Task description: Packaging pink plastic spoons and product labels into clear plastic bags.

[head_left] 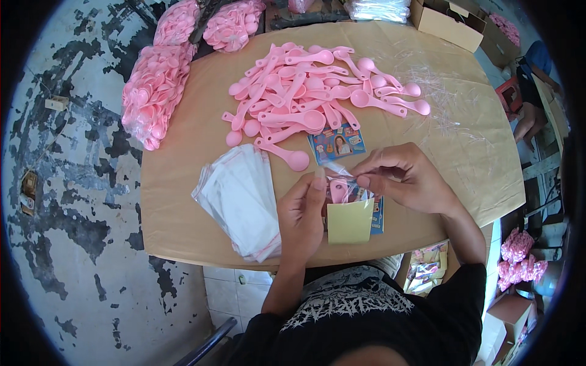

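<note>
Between my two hands is a small clear plastic bag (343,183) with a pink piece inside, probably a spoon handle, and a pale yellow card (350,223) at its lower part. My left hand (303,210) grips the bag's left edge between thumb and fingers. At its upper right, my right hand (406,180) pinches the bag's clear film. Blue printed cards (378,218) show partly under the bag, and another stack of printed cards (339,144) lies just beyond it. A stack of clear empty bags (238,204) rests left of my left hand. Pink measuring spoons (299,91) form a loose pile farther away.
Brown paper covers the table (183,226). Bulging bags of pink spoons (155,91) stand at its far left edge. Thin clear plastic strips (448,100) are strewn at right. An open cardboard box (448,24) sits at the back. Another person's legs (530,122) show at far right.
</note>
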`<state>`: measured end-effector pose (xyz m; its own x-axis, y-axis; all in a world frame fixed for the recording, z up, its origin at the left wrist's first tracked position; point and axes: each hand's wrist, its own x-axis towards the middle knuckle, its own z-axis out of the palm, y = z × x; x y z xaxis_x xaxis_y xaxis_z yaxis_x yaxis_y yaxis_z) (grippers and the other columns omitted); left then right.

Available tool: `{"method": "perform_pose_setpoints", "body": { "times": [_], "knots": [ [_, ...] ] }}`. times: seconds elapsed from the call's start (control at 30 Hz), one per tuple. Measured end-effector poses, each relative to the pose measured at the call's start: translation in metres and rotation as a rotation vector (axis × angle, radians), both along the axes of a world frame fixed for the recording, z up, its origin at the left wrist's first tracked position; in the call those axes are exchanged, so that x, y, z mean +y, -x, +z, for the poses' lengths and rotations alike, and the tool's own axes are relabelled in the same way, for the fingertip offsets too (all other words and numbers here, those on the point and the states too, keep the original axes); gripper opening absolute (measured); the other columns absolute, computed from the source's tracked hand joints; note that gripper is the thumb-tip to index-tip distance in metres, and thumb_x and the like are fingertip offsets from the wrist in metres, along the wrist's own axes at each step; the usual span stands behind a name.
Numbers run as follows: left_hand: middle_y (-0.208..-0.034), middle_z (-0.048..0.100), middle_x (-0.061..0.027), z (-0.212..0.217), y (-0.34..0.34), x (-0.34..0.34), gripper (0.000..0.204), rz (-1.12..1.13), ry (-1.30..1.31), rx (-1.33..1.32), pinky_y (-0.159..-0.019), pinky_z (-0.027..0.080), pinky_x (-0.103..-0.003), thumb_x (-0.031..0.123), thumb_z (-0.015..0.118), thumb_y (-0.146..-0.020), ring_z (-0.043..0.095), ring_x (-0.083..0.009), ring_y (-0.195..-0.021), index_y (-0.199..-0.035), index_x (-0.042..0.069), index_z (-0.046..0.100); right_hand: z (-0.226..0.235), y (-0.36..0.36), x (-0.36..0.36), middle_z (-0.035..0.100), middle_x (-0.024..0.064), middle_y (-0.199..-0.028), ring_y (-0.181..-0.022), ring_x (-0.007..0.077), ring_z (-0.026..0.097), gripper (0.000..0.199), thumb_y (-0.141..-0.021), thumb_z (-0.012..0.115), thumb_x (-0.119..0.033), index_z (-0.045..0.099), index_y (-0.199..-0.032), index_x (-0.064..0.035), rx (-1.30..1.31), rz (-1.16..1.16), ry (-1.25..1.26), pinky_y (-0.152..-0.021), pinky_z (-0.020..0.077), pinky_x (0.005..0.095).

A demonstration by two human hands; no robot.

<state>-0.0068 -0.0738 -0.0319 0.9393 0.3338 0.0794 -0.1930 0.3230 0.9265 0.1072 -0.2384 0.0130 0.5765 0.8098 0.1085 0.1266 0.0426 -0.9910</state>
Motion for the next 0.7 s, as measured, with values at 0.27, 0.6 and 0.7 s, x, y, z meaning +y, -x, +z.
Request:
{"method": "perform_pose_setpoints", "body": {
  "times": [0.27,0.6,0.7],
  "knots": [
    [-0.103,0.065,-0.0070,0.007,0.002,0.001,0.027,-0.115,0.048,0.010,-0.066,0.053,-0.021,0.015,0.050,-0.100,0.064,-0.0079,-0.087,-0.121,-0.002,0.056,0.005,-0.003,-0.007,0.070,0.0081,-0.092,-0.081,0.0085,0.063,0.023,-0.086,0.062,0.003,0.070,-0.107,-0.0010,-0.219,-0.033,0.059,-0.071,0.0514,0.0253],
    [-0.101,0.065,-0.0092,0.002,0.003,0.004,0.023,-0.108,-0.207,-0.198,-0.071,0.048,-0.021,0.000,0.038,-0.098,0.063,-0.0105,-0.085,-0.111,-0.001,0.058,0.002,-0.015,-0.014,0.070,0.0041,-0.074,-0.070,0.0183,0.063,0.027,-0.071,0.065,0.009,0.076,-0.088,-0.0081,-0.487,0.082,-0.155,-0.068,0.0498,0.0307],
    [-0.093,0.065,-0.0069,0.003,0.002,0.007,0.024,-0.109,-0.326,-0.183,-0.064,0.043,-0.020,-0.002,0.037,-0.097,0.057,-0.0070,-0.073,-0.105,0.000,0.059,0.004,-0.018,-0.016,0.069,0.0029,-0.072,-0.070,0.0174,0.063,0.027,-0.069,0.066,0.009,0.076,-0.087,-0.0092,-0.537,0.087,-0.154,-0.066,0.0492,0.0300]
  ]
}}
